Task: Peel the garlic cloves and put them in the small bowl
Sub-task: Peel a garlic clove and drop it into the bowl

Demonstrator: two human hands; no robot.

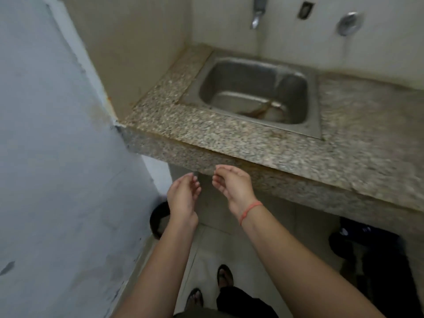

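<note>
Left hand [183, 196] and right hand [231, 187] loose, fingers softly bent, holding nothing, close together but not touching. Just past the fingers, stone counter [206, 138]. Farther past, metal sink [293, 92]. Around right wrist, red string [250, 211]. Garlic and small bowl: cannot tell where.

A small, plain home kitchen or wash corner. A stainless steel sink [241, 74] is set into a speckled granite countertop [183, 125] in the centre of the frame, with a wall-mounted metal tap [258, 12] above it at the top edge. The wall [286, 31] behind is faced with pale tiles, and a painted wall [57, 157] closes the left side. Below, pale floor tiles [229, 244] show, with feet in flip-flops [225, 275] standing on them.
</note>
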